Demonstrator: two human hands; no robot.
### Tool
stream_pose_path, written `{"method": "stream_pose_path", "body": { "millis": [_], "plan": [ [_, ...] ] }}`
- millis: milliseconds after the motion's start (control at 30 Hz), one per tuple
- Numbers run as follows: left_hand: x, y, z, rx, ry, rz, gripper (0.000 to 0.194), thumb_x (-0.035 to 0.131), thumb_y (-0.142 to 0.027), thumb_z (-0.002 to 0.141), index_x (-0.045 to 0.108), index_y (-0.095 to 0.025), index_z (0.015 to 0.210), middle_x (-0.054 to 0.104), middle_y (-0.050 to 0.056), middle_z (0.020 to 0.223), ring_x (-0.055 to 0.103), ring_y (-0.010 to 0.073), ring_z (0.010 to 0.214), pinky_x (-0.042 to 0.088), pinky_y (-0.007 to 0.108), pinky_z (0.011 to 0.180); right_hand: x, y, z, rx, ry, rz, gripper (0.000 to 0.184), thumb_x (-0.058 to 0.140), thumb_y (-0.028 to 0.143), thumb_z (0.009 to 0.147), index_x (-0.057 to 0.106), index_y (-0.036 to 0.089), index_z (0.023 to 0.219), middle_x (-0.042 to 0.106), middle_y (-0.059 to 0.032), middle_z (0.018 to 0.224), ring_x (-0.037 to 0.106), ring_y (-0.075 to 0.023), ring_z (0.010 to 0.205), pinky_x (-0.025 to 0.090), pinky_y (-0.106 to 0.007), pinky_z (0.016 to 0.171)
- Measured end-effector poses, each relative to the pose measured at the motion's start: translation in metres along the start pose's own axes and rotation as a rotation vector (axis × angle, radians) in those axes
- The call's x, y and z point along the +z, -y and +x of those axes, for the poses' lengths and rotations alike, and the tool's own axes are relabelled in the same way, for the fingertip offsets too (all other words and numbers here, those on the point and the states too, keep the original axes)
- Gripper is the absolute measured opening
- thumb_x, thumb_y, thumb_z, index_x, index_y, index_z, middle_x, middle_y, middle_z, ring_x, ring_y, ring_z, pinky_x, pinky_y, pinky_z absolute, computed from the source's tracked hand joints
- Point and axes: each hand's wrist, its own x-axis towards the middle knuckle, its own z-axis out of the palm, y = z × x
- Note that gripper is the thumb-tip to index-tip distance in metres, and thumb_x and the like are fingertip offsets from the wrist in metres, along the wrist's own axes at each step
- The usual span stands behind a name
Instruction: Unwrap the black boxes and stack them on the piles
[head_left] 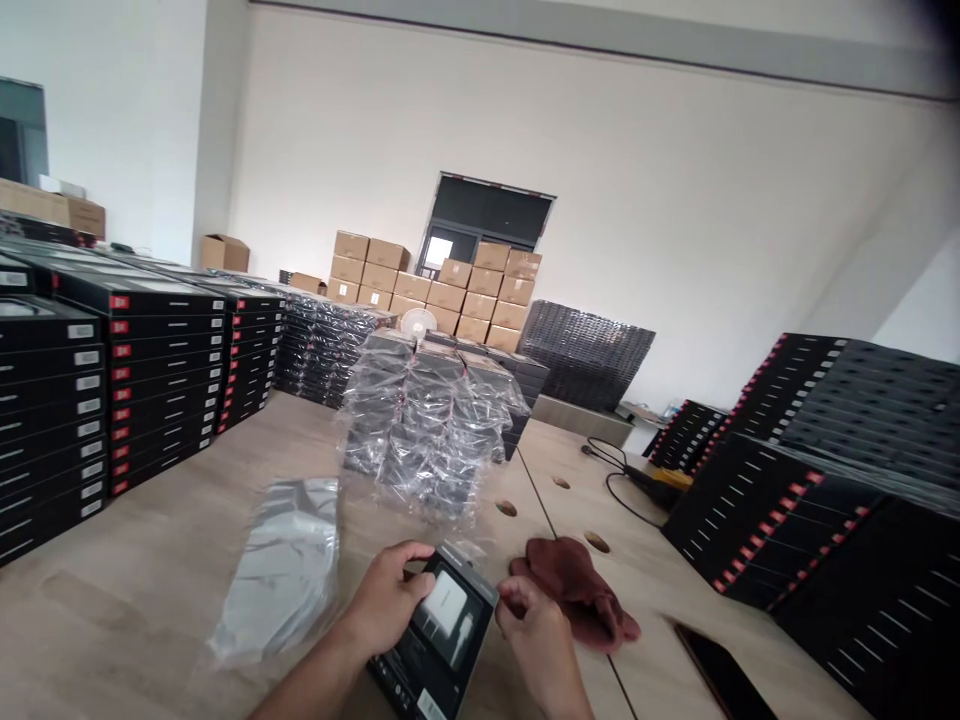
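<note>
My left hand [386,595] grips the upper left edge of a flat black product box [442,632] with a light window on its face, held just above the wooden table [150,580]. My right hand [534,625] pinches the box's upper right corner, fingers closed, where a clear plastic sleeve seems to cover the top. A pile of empty clear plastic bags [281,565] lies left of my left hand. A brown cloth glove [577,590] rests right beside my right hand.
A stack of bagged boxes [431,420] stands ahead at mid-table. Tall stacks of black boxes [112,380] line the left, and more black boxes [810,480] lean at the right. A dark phone [720,675], cables [622,480] and cardboard cartons [442,285] lie beyond.
</note>
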Motion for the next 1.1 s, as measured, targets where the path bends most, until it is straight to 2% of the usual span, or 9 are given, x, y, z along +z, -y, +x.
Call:
{"method": "stream_pose_path", "body": {
  "millis": [133,233,300,500,633,900,1000,1100],
  "plan": [
    [-0.001,0.001,-0.001,0.041,-0.029,0.107,0.044,0.054,-0.022,0.075,0.062,-0.014,0.117,0.068,0.008,0.108,0.063,0.0215,0.092,0.047,0.030,0.082,0.001,0.008,-0.003,-0.044,0.000,-0.112,0.012,0.049,0.027,0.064,0.059,0.022,0.059,0.062,0.0015,0.054,0.058,-0.0175,0.052,0.041,-0.026,0.052],
    [0.001,0.005,0.000,0.067,-0.099,0.196,0.047,0.052,-0.020,0.075,0.061,-0.012,0.120,0.060,0.010,0.125,0.054,0.0234,0.114,0.036,0.032,0.102,0.003,0.011,-0.004,-0.072,-0.064,-0.125,0.014,0.049,0.030,0.068,0.059,0.022,0.061,0.063,0.0009,0.057,0.060,-0.0176,0.054,0.044,-0.026,0.054],
    [0.002,0.009,0.001,0.069,-0.110,0.204,0.049,0.050,-0.020,0.076,0.059,-0.012,0.123,0.057,0.010,0.128,0.049,0.0235,0.121,0.031,0.033,0.107,0.004,0.013,-0.003,-0.104,-0.127,-0.123,0.016,0.050,0.034,0.071,0.059,0.022,0.065,0.064,0.0004,0.059,0.061,-0.0174,0.056,0.045,-0.025,0.056],
    [0.003,0.008,0.003,0.034,-0.129,0.078,0.048,0.053,-0.024,0.074,0.062,-0.015,0.120,0.061,0.009,0.124,0.051,0.0255,0.118,0.035,0.033,0.104,0.007,0.016,-0.003,-0.290,-0.193,-0.133,0.019,0.052,0.036,0.077,0.058,0.021,0.066,0.061,0.0009,0.059,0.060,-0.0150,0.054,0.046,-0.023,0.056],
    [0.006,0.002,0.002,0.024,-0.117,0.009,0.045,0.052,-0.025,0.073,0.063,-0.015,0.115,0.066,0.008,0.114,0.057,0.0250,0.109,0.040,0.033,0.098,0.006,0.016,-0.002,-0.344,-0.213,-0.124,0.019,0.054,0.036,0.079,0.060,0.021,0.068,0.063,-0.0001,0.062,0.060,-0.0150,0.056,0.046,-0.022,0.056],
    [0.010,-0.001,0.000,0.014,0.006,-0.176,0.039,0.046,-0.024,0.074,0.067,-0.013,0.105,0.071,0.007,0.096,0.063,0.0232,0.087,0.046,0.033,0.084,0.002,0.017,0.002,-0.337,-0.166,0.004,0.020,0.060,0.038,0.078,0.064,0.019,0.070,0.064,-0.0018,0.065,0.059,-0.0155,0.057,0.046,-0.023,0.056],
    [0.009,0.000,0.002,0.011,-0.059,-0.169,0.037,0.046,-0.024,0.074,0.066,-0.013,0.104,0.070,0.008,0.094,0.063,0.0234,0.085,0.046,0.033,0.080,0.005,0.024,0.001,-0.281,-0.101,0.136,0.023,0.063,0.041,0.075,0.065,0.019,0.068,0.062,-0.0017,0.062,0.057,-0.0155,0.056,0.046,-0.024,0.055],
    [0.008,-0.002,0.002,0.128,-0.200,-0.126,0.032,0.051,-0.025,0.078,0.063,-0.015,0.105,0.068,0.008,0.101,0.061,0.0226,0.093,0.044,0.032,0.085,0.009,0.030,-0.001,-0.136,-0.056,0.324,0.030,0.063,0.048,0.075,0.064,0.019,0.069,0.063,-0.0028,0.070,0.057,-0.0167,0.064,0.047,-0.024,0.056]
  ]
}}
